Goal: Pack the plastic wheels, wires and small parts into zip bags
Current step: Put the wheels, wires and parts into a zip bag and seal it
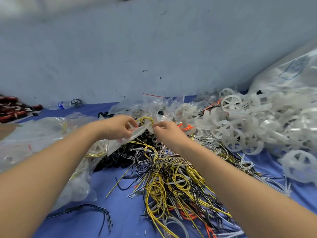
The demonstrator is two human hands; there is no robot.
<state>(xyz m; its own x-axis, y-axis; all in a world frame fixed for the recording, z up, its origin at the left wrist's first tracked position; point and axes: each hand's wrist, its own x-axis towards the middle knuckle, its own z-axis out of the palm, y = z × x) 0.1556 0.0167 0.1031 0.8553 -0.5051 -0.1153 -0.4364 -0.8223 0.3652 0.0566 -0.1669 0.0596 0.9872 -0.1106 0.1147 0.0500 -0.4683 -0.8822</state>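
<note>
Nearest the person, at 6 o'clock on the blue cloth [120, 212], a big tangle of loose wires [171, 182] lies unpacked. Just beyond it sits a heap of small black parts [120, 158], also loose. At the centre, the left hand [118, 127] pinches one lip of a zip bag [135, 134], and the right hand [167, 133] appears to pinch the opposite lip, fingers curled. A yellow wire coil [145, 119] sits at the bag's mouth. At 9 o'clock lie filled bags [42, 134], so some packing is done. From 2 to 3 o'clock a large pile of white wheels [240, 127] waits, and at 12 o'clock there are empty bags [154, 103]. By this showing, most of the work remains.
</note>
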